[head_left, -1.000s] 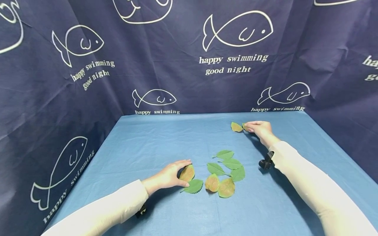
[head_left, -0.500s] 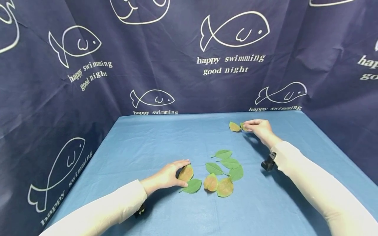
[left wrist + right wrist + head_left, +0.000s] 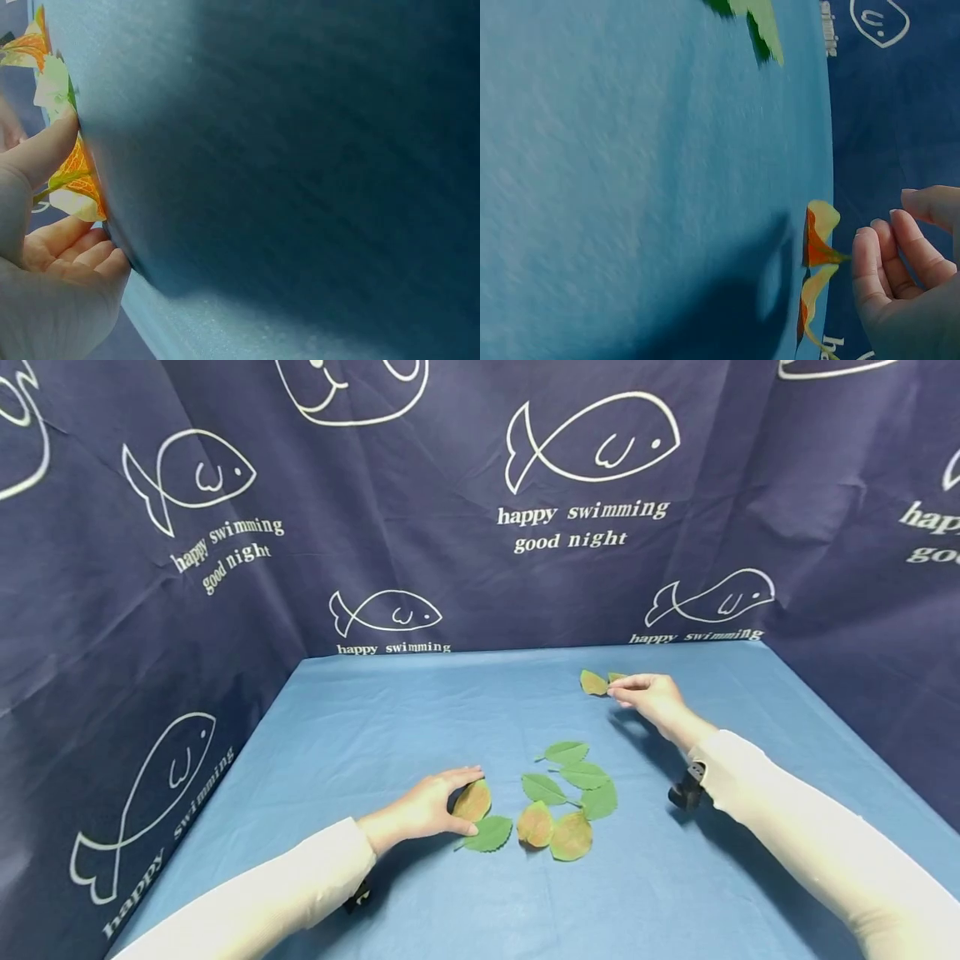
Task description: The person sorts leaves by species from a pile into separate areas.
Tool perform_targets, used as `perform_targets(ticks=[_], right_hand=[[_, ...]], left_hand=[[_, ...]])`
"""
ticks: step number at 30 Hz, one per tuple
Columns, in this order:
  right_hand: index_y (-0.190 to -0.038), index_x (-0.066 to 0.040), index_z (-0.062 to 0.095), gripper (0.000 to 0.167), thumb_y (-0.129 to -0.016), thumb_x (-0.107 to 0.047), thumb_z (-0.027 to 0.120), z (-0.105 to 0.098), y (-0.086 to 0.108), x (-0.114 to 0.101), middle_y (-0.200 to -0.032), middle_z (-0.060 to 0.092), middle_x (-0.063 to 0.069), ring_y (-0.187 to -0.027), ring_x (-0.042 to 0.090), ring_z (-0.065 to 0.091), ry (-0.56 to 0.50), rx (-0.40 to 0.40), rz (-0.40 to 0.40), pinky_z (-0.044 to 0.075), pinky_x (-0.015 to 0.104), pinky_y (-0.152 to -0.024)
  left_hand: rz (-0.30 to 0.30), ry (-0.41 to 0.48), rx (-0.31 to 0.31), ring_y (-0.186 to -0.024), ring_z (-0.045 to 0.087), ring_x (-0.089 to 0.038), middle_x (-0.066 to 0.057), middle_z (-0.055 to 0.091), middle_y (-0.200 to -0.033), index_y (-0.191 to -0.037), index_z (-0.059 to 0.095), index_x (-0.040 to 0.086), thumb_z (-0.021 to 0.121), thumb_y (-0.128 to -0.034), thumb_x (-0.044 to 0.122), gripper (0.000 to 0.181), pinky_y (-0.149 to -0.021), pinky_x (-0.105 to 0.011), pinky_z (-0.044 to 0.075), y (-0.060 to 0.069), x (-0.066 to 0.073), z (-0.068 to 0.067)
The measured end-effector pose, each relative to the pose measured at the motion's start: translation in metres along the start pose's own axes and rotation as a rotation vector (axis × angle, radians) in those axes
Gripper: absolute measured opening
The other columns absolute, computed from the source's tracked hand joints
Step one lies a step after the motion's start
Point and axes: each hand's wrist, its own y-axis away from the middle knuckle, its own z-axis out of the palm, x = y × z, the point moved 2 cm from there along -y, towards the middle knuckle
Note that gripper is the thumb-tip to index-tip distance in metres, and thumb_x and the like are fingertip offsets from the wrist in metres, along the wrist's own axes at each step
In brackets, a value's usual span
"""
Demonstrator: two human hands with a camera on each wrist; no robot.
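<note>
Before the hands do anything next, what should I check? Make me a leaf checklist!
1. Right hand empty: ok, no leaf shows in its grip.
2. Far leaves untouched: cannot tell, one stem ends right beside that hand in the right wrist view.
3. Left hand away from leaves: not ok, it curves around a yellow-orange leaf.
4. Green leaf not pressed: cannot tell, the left thumb overlaps it.
5. Middle leaves separate: not ok, some touch or overlap.

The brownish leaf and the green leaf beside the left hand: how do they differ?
The brownish leaf is rusty with a yellowish rim; the green leaf is green throughout. The brownish leaf sits between thumb and fingers of the left hand; the green leaf lies closer to the person, at the thumb tip. Both rest on the blue cloth.
</note>
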Motion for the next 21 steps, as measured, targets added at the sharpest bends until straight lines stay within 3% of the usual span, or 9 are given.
perform_targets(ticks=[3,10,15,21], right_hand=[[-0.121,0.005,0.065,0.04,-0.091,-0.022,0.067,0.005,0.004,-0.002,-0.122,0.067,0.013,-0.085,0.009,0.071,0.018,-0.036,0.001,0.055,0.031,-0.089],[-0.12,0.007,0.064,0.041,-0.09,-0.021,0.069,0.022,0.016,-0.009,-0.101,0.073,-0.005,-0.086,0.011,0.072,-0.052,-0.1,-0.029,0.056,0.025,-0.084],[-0.122,0.009,0.063,0.043,-0.09,-0.019,0.07,0.033,0.026,-0.013,-0.108,0.073,0.003,-0.086,0.008,0.071,-0.116,-0.177,-0.045,0.056,0.029,-0.088],[-0.121,0.009,0.063,0.042,-0.09,-0.02,0.069,0.044,0.036,-0.019,-0.111,0.071,0.009,-0.091,0.015,0.071,-0.127,-0.238,-0.066,0.054,0.038,-0.093]], left_hand=[[0.001,-0.003,-0.008,-0.145,0.029,-0.031,-0.004,0.033,-0.157,-0.149,0.041,0.014,0.08,-0.0798,0.029,0.081,-0.114,-0.054,0.031,-0.001,0.0,-0.001],[0.009,0.019,-0.007,-0.145,0.03,-0.032,-0.005,0.033,-0.157,-0.148,0.042,0.014,0.081,-0.0796,0.028,0.08,-0.113,-0.054,0.032,0.0,-0.003,0.001],[-0.001,0.031,-0.007,-0.145,0.029,-0.031,-0.005,0.032,-0.157,-0.148,0.041,0.014,0.081,-0.0797,0.028,0.08,-0.114,-0.054,0.032,0.001,-0.004,0.001],[0.006,0.007,-0.005,-0.145,0.029,-0.03,-0.004,0.033,-0.157,-0.149,0.041,0.015,0.08,-0.0798,0.029,0.08,-0.115,-0.052,0.031,-0.002,-0.003,0.001]])
